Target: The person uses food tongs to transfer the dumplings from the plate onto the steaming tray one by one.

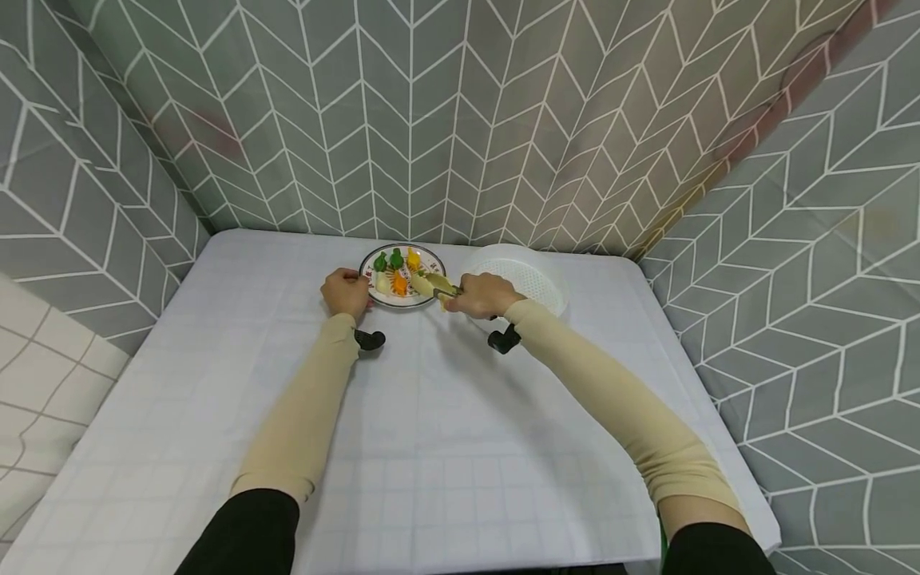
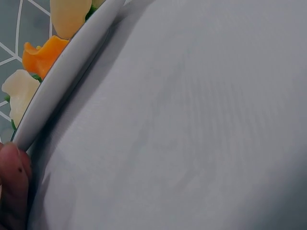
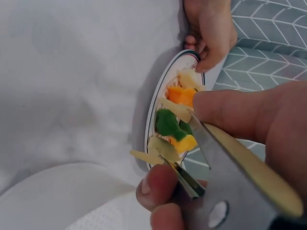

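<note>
My right hand (image 1: pixel 489 295) holds metal tongs (image 3: pixel 218 167) with pale yellow tips, fingers and thumb on both arms. The tips are spread over the right side of a white plate (image 3: pixel 152 112) with a dark patterned rim. Whether they touch the pale yellow piece (image 1: pixel 422 285) there, I cannot tell. Small pepper-like pieces lie on the plate: two green ones (image 1: pixel 396 259), a yellow one (image 1: pixel 413 259), an orange one (image 1: pixel 399 283) and a whitish one (image 1: pixel 382 282). My left hand (image 1: pixel 346 292) pinches the plate's left rim, thumb on top.
A round white perforated basket (image 1: pixel 557 279) stands right of the plate, partly behind my right hand. A white cloth (image 1: pixel 431 431) covers the table. Behind the table's far edge rises a grey patterned wall covering (image 1: pixel 402 144), with more at both sides.
</note>
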`<state>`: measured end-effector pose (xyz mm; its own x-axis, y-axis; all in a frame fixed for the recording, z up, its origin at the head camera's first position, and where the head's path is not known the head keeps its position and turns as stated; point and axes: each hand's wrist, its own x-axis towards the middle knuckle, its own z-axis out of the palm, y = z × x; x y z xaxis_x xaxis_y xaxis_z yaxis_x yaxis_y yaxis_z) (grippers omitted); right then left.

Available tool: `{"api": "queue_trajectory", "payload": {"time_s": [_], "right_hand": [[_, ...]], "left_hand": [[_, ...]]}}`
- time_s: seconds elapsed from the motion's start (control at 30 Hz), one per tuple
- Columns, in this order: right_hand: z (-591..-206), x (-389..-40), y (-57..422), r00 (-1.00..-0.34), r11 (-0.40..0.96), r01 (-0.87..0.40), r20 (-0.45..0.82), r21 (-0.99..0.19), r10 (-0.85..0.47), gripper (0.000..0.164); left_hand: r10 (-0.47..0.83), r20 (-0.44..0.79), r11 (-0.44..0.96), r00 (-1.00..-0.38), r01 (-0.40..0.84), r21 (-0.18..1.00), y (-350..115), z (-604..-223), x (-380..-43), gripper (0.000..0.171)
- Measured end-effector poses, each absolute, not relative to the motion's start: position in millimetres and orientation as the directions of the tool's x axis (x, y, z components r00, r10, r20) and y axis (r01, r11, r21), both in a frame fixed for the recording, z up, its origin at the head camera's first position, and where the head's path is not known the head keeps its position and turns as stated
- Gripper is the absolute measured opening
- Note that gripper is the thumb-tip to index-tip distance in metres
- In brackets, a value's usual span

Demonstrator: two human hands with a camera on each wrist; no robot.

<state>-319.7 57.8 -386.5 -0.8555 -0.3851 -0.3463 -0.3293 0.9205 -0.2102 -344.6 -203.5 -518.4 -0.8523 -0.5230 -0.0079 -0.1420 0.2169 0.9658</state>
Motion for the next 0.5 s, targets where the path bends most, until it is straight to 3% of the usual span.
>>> {"api": "queue_trajectory", "payload": {"time_s": [0.3,0.5], "right_hand": [[-392.3,-317.4,51.8,-0.861,0.919,-0.346,-0.324,-0.191,-0.392,0.048],[-395.6,-319.6,47.6,-0.857,0.917,-0.368,-0.325,-0.156,-0.399,0.059]], "left_hand": [[-0.519,-0.021,0.217,-0.854,-0.155,0.964,-202.8,-518.8,-344.8,0.028],[-0.524,-0.019,0.221,-0.852,-0.158,0.962,-202.1,-516.1,-342.6,0.028]]}}
